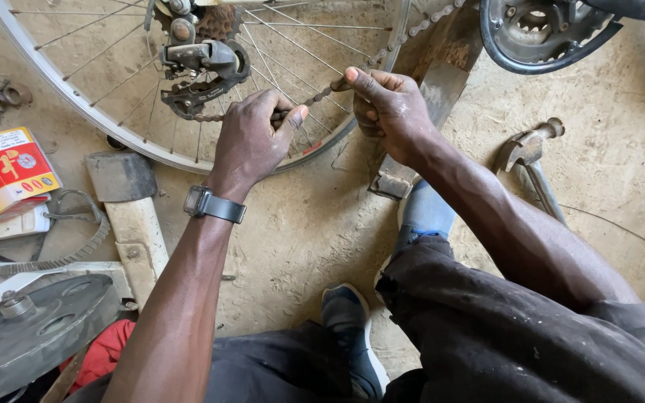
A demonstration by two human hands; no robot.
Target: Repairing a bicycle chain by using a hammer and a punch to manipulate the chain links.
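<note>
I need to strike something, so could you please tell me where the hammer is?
The hammer lies on the dirt floor at the right of the head view, just right of the right hand and below the chainring.

Dusty tan concrete floor (300, 231) in flat, even daylight

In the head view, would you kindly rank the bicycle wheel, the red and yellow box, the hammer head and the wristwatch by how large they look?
Largest to smallest:
1. bicycle wheel, though cut off by the frame
2. red and yellow box
3. hammer head
4. wristwatch, which sits nearer the camera, so the last two are unsure.
</note>
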